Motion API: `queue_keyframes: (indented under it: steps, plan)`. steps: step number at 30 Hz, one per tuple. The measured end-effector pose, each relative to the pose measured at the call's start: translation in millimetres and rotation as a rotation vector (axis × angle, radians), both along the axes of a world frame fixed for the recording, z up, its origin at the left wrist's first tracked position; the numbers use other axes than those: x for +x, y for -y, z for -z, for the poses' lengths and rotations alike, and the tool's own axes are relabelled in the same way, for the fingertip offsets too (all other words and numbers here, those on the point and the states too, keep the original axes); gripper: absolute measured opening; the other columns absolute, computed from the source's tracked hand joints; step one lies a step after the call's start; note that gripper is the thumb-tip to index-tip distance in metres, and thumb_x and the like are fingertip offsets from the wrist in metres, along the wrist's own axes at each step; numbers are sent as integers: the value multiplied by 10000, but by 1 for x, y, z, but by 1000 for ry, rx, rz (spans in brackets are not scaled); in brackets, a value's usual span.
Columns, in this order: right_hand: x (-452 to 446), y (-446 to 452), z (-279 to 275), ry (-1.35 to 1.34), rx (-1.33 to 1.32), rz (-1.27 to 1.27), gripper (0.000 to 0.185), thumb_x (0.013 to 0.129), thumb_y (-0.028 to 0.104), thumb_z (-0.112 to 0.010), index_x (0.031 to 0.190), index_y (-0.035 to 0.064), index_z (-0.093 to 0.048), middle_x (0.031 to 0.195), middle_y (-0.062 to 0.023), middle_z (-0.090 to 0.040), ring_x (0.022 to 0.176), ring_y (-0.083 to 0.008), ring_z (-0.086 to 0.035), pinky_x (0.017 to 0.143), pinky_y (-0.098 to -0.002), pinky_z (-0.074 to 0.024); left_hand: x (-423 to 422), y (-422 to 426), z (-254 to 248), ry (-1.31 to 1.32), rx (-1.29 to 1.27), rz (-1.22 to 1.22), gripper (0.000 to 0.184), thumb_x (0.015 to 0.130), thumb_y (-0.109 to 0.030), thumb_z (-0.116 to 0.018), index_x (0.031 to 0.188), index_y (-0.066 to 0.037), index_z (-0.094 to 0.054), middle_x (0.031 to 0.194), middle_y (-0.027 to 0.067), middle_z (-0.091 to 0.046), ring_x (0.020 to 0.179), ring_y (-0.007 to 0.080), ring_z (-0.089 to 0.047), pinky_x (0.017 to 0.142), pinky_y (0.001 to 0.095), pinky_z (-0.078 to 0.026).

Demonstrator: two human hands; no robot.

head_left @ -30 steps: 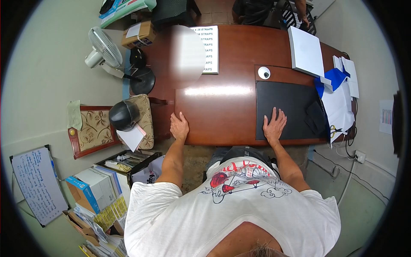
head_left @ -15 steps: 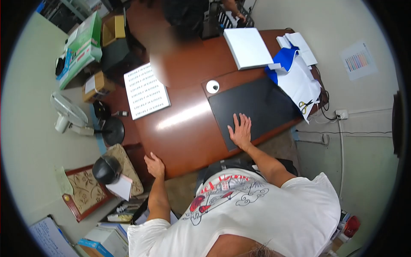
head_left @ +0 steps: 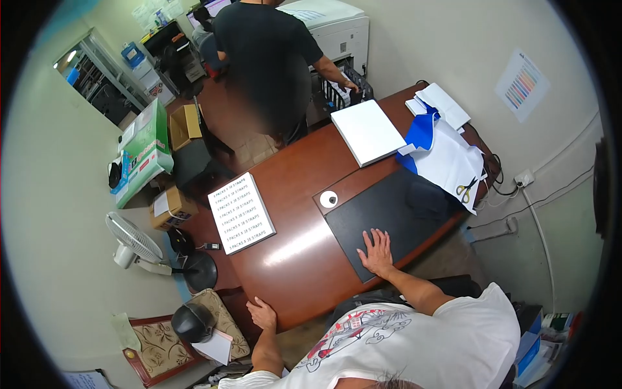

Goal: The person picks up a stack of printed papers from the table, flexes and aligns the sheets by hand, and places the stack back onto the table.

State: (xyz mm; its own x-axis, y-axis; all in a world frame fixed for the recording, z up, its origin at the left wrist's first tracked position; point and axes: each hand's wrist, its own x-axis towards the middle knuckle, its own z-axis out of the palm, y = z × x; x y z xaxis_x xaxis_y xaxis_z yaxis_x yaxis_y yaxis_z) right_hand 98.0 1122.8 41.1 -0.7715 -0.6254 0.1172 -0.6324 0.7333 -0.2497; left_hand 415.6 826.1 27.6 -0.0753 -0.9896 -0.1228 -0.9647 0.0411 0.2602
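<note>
My left hand [head_left: 262, 314] rests on the near left corner of the brown wooden desk [head_left: 298, 285], fingers apart and holding nothing. My right hand [head_left: 376, 253] lies flat on the black desk mat [head_left: 389, 217], fingers spread. Left of the mat is a white stack printed with "3 PACKS X 38 STRAPS" lines [head_left: 241, 212]. A small white round object [head_left: 328, 199] sits by the mat's far corner. Beyond it lies a blank white stack [head_left: 367, 132]. Blue and white sheets [head_left: 444, 152] with scissors [head_left: 466, 190] on them lie at the desk's right end.
A person in a black shirt [head_left: 265, 58] stands beyond the desk, one hand at a black crate [head_left: 334, 94] by a printer [head_left: 337, 35]. A fan [head_left: 136, 240], a cardboard box [head_left: 173, 207] and a chair with a black helmet [head_left: 193, 322] are at the left.
The view has turned and tilted up, bringing the person, printer and back of the room into sight. Both my hands stay on the desk and mat.
</note>
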Motion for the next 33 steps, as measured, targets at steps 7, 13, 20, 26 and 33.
queue_keyframes:
  steps: [7, 13, 20, 26, 33]
  plan:
    - [0, -2, -3, -23, -13, -6, 661, 935, 395, -598, 1451, 14, -436, 1440, -259, -373, 1387, -415, -298, 1181, -599, -194, -3, -1, -3, 15, -3, 5, 541, 1044, -476, -376, 1295, -7, -473, 1238, 255, -609, 1048, 477, -624, 893, 565, -489]
    - [0, -1, -3, -28, -4, -9, 656, 941, 406, -586, 1449, 13, -447, 1434, -260, -390, 1378, -416, -313, 1177, -604, -200, -1, 1, 3, 7, -28, -2, 530, 1044, -471, -383, 1286, -11, -482, 1217, 254, -619, 1041, 472, -627, 880, 563, -491]
    - [-1, 0, -5, -41, -16, -11, 656, 931, 402, -599, 1439, 12, -459, 1430, -258, -398, 1372, -418, -325, 1176, -603, -208, -2, 0, 2, 7, -25, -1, 536, 1043, -472, -386, 1291, -9, -493, 1221, 258, -620, 1044, 472, -627, 882, 558, -490]
    - [0, -1, -4, -37, -37, -12, 658, 932, 388, -602, 1447, 11, -444, 1438, -254, -386, 1383, -420, -308, 1179, -596, -201, -4, -6, -10, -21, 49, -28, 544, 1035, -483, -396, 1307, -23, -499, 1233, 257, -623, 1063, 476, -624, 893, 566, -485]
    - [-2, 3, -1, -27, 24, -4, 672, 935, 397, -587, 1474, 31, -419, 1462, -247, -378, 1389, -413, -298, 1192, -587, -181, -9, -1, -10, -21, 31, -15, 544, 1034, -481, -397, 1312, -24, -492, 1231, 251, -626, 1049, 479, -630, 890, 572, -487]
